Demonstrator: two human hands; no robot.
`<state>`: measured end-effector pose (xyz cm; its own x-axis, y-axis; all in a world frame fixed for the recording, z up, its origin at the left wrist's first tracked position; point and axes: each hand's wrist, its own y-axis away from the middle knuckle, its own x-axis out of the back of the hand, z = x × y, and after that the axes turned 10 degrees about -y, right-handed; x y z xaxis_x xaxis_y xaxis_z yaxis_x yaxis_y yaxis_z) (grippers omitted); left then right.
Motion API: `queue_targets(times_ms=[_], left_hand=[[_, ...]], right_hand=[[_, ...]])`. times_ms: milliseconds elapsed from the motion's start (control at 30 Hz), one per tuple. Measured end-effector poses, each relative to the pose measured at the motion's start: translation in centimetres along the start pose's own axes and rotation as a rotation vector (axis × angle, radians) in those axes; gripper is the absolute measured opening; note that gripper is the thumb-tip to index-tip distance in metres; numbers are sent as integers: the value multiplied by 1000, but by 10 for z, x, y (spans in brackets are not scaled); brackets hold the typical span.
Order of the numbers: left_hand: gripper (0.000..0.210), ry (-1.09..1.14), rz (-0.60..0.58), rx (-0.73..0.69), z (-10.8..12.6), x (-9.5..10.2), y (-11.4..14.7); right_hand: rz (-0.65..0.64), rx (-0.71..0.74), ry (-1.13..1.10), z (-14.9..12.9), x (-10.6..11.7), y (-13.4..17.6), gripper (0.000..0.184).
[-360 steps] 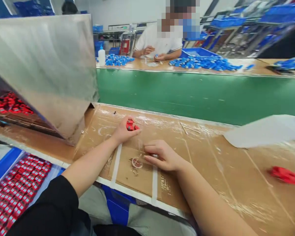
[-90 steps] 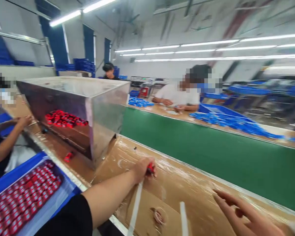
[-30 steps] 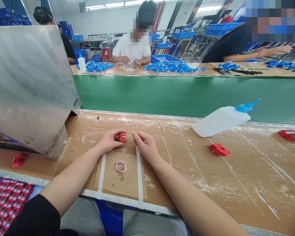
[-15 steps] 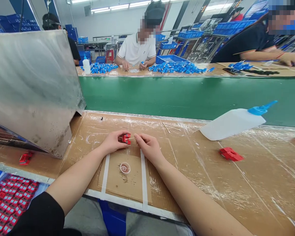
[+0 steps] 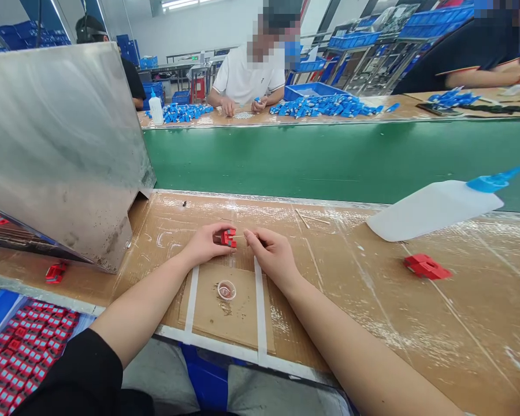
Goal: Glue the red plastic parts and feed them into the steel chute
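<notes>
Between the thumb and fingers of my left hand (image 5: pixel 205 244) is a small red plastic part (image 5: pixel 229 237) with grey bits in it. My right hand (image 5: pixel 271 252) pinches a thin pale stick (image 5: pixel 241 236), its tip pointing left at the red part; whether it touches cannot be made out. Just below the hands, a small clear cup (image 5: pixel 226 290) with a little reddish-brown liquid stands on a taped cardboard piece (image 5: pixel 208 323). Brown smears lie beside the cup.
A white squeeze bottle (image 5: pixel 433 211) lies on its side at right, near another red part (image 5: pixel 427 266). A metal box (image 5: pixel 65 150) stands at left, above a bin of red parts (image 5: pixel 26 358). Beyond the green belt (image 5: pixel 286 159), a co-worker (image 5: pixel 251 81) sits by blue parts (image 5: pixel 325 108).
My view has tilted down and turned a little left, so things sit shifted in the picture. Both hands keep their hold, the stick still at the red part.
</notes>
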<state>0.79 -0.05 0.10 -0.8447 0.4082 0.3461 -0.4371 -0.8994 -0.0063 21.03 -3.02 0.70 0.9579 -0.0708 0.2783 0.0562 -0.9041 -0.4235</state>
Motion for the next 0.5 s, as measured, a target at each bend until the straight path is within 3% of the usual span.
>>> queue_targets(times_ms=[100, 233, 300, 500], left_hand=[[56, 38, 41, -48, -1, 0, -1], [53, 86, 135, -82, -3, 0, -4], [53, 77, 152, -71, -3, 0, -4], [54, 59, 156, -55, -4, -1, -3]], right_hand=[[-61, 85, -71, -14, 5, 7, 49], [-446, 140, -139, -29, 6, 15, 50], [-561, 165, -142, -32, 4, 18, 48], [-635, 236, -124, -34, 0, 21, 48]])
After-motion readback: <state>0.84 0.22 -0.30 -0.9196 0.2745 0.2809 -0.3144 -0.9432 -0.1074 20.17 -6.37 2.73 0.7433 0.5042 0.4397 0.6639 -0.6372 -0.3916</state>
